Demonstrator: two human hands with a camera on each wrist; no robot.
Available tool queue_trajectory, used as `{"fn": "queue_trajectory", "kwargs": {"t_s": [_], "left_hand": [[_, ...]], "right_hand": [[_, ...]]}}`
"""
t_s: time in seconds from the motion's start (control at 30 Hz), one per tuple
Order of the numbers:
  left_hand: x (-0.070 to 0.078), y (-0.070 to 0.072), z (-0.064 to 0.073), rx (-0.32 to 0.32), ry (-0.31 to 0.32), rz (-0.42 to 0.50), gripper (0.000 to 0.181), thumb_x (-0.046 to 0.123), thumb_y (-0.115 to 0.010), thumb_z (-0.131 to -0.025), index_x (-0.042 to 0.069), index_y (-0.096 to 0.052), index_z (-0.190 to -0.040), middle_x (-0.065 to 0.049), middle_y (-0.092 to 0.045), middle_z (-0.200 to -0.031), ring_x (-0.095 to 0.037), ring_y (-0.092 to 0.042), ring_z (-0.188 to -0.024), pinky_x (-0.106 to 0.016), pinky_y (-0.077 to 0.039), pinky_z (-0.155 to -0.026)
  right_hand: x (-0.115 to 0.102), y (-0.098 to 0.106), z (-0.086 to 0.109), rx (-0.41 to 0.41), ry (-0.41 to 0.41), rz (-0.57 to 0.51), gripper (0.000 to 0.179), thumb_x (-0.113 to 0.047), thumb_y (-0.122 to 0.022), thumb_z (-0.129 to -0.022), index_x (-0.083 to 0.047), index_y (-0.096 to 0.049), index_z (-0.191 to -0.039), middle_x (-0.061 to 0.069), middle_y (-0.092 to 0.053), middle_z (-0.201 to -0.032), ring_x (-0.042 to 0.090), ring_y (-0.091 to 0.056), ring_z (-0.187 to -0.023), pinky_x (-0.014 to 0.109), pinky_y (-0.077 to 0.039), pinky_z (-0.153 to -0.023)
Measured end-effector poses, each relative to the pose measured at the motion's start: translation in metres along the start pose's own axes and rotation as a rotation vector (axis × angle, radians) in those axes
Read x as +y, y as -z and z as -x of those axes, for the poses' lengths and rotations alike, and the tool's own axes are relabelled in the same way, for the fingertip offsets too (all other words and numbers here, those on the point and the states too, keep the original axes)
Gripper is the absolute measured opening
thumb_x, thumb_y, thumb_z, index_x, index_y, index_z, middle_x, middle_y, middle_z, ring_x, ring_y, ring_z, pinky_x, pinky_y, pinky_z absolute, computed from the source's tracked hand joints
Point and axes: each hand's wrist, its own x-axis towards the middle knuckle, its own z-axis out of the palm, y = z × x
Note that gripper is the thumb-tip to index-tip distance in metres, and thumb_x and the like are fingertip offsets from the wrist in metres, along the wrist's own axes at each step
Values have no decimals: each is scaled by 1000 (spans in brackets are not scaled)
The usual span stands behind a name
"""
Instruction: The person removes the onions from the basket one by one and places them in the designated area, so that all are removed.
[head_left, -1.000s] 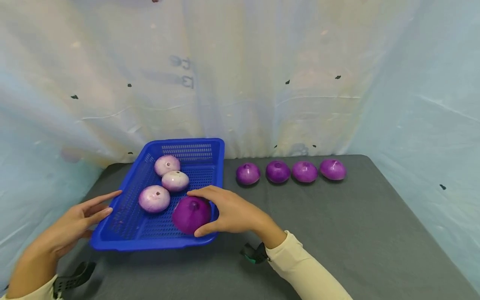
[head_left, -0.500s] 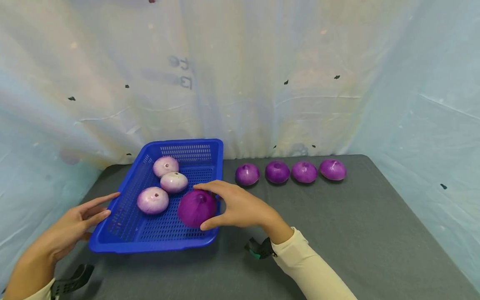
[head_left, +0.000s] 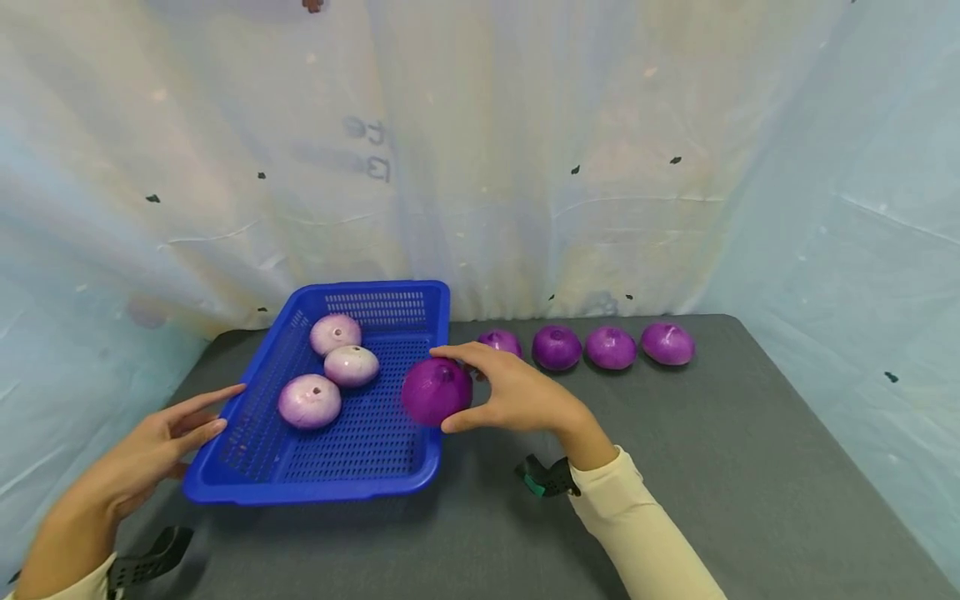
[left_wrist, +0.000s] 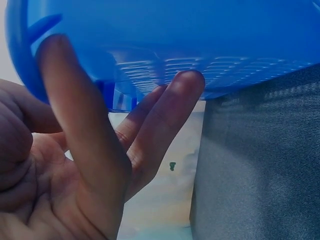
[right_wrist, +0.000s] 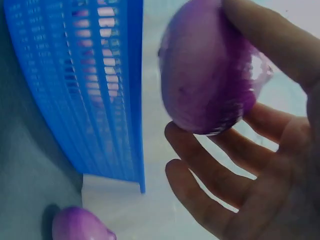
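Note:
My right hand grips a purple onion between thumb and fingers, above the right rim of a blue plastic basket. In the right wrist view the held onion is raised beside the slotted basket wall, with two fingers reaching out below it. My left hand touches the basket's left side with extended fingers; the left wrist view shows the fingertips against the outer wall. Inside the basket lie three paler, pinkish-white onions, one nearest, one in the middle and one farthest.
Along the back of the grey table several purple onions stand in a row to the right of the basket, among them a middle one and the rightmost. My right hand partly covers the leftmost. Plastic sheeting hangs behind.
My right hand has carried the purple onion up and to the right, from inside the basket to over its right rim. The left hand stays at the basket's left side.

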Motion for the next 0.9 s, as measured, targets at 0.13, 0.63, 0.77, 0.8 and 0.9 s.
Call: {"fn": "queue_trajectory", "kwargs": {"t_s": [0.13, 0.63, 0.77, 0.8, 0.9], "left_hand": [[-2, 0, 0, -3, 8, 5, 64, 38, -48, -105, 23, -19, -161, -12, -61, -132, -20, -72, -97, -48, -60, -75], [-3, 0, 2, 0, 6, 12, 63, 37, -47, -105, 25, -20, -161, -11, -63, -130, -21, -73, -96, -49, -60, -75], [-3, 0, 1, -2, -6, 26, 61, 36, -47, -106, 27, -21, -160, 4, -66, -121, -20, -73, -95, -49, -61, -74], [-3, 0, 0, -2, -9, 29, 61, 36, -47, -106, 27, -21, -160, 9, -66, -117, -19, -73, -95, -48, -61, -74], [-3, 0, 0, -5, -13, 36, 61, 36, -47, -106, 27, -22, -160, 17, -64, -111, -19, -73, -95, -48, -61, -74]], "right_hand": [[9, 7, 4, -3, -33, -4, 82, -42, -82, -80, -29, -42, -150, -12, -52, -141, 7, -52, -125, 34, -50, -100], [46, 23, 12, 11, -154, 26, 80, -33, -84, -80, -27, -44, -149, -3, -48, -147, 19, -52, -125, 41, -50, -100], [55, 26, 14, 4, -160, 16, 81, -32, -84, -81, -23, -43, -150, 2, -47, -150, 24, -51, -128, 47, -49, -103], [56, 26, 14, 0, -163, 19, 81, -31, -84, -81, -22, -43, -150, 3, -46, -151, 26, -51, -129, 49, -48, -104], [63, 26, 13, -15, -169, 28, 82, -27, -84, -81, -19, -42, -151, 6, -44, -154, 28, -49, -134, 53, -44, -108]]}}
